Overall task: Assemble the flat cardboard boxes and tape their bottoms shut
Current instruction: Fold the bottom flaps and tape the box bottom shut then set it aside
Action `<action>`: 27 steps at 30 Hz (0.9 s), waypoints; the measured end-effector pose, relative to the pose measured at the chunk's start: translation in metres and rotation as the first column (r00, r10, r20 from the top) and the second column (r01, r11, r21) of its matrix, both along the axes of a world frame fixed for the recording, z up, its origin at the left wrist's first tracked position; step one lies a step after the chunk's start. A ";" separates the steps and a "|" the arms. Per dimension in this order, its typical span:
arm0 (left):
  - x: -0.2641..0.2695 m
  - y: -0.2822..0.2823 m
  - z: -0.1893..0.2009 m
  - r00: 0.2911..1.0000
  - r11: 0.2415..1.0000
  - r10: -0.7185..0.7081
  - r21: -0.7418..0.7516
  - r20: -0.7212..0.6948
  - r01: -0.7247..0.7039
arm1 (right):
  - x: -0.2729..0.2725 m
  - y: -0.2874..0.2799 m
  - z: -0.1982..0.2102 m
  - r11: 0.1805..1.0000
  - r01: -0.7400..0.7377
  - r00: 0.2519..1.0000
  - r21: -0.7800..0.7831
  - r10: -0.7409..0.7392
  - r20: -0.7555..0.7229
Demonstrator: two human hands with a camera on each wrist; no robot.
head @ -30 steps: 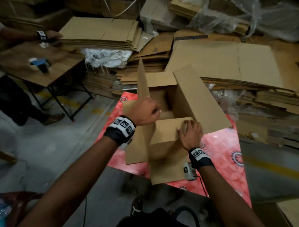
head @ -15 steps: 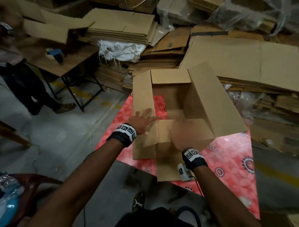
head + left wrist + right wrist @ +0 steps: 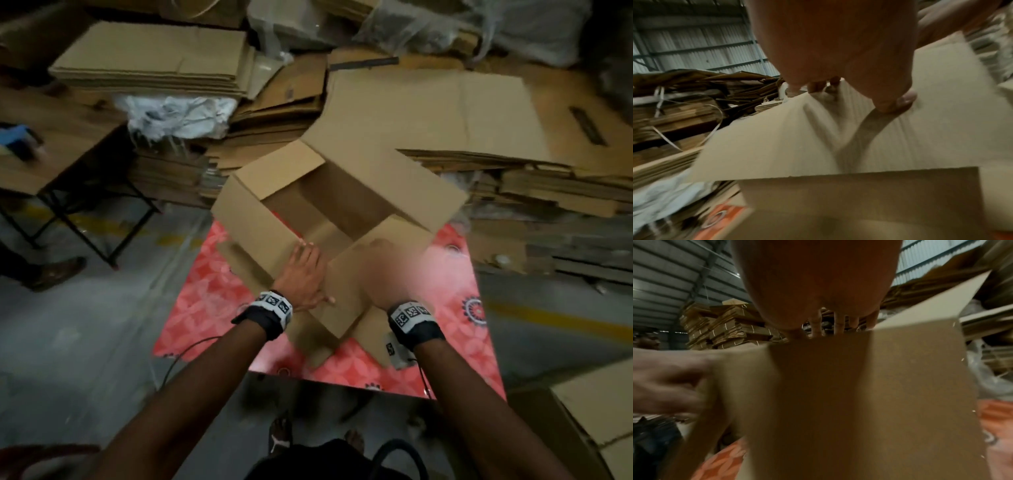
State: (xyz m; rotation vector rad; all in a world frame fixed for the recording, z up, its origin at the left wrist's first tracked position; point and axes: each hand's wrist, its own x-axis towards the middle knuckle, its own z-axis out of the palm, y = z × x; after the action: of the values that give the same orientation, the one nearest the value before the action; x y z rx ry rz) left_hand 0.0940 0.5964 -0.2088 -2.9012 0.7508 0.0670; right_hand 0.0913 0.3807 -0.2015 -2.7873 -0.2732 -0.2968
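Note:
An open brown cardboard box (image 3: 387, 185) sits turned at an angle on the red patterned table (image 3: 205, 301), its flaps spread out. My left hand (image 3: 305, 270) lies flat on the left flap near the box's closest corner. In the left wrist view, the left hand (image 3: 838, 84) has its thumb pressed on the cardboard (image 3: 941, 129) and its fingers reaching straight over the edge. My right hand (image 3: 383, 270), blurred by motion, rests on the near flap. In the right wrist view, the right hand (image 3: 836, 326) has straight fingers lying over the flap (image 3: 879, 386).
Stacks of flat cartons (image 3: 154, 65) and large flat sheets (image 3: 445, 109) fill the back, with a white sack (image 3: 178, 116) between them. A wooden table (image 3: 51, 154) with a blue object (image 3: 17, 137) stands at the left. Another carton (image 3: 599, 411) is at the lower right.
The box has turned from square-on to diagonal. My left hand let go of the upright left flap and now lies flat on it. My right hand went from curled to flat on the near flap.

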 end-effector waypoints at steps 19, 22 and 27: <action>0.038 -0.064 0.006 0.995 0.971 0.101 -0.218 0.003 -0.098 | 0.022 -0.047 0.018 0.967 -0.049 0.953 -0.250 -0.030 -0.302; 0.035 -0.069 0.000 0.992 0.965 0.119 -0.238 0.034 -0.107 | 0.021 -0.042 0.031 0.959 -0.013 0.979 -0.283 -0.046 -0.201; 0.037 -0.078 -0.009 0.988 0.956 0.143 -0.266 0.055 -0.123 | 0.005 -0.068 0.064 0.981 0.160 0.972 -0.107 -0.137 0.193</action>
State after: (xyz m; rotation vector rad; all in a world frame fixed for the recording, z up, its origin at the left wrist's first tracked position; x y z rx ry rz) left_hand 0.1305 0.5187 -0.2173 -3.1820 0.5913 -0.1358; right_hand 0.0965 0.3131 -0.1371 -2.9100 -0.1280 -0.5964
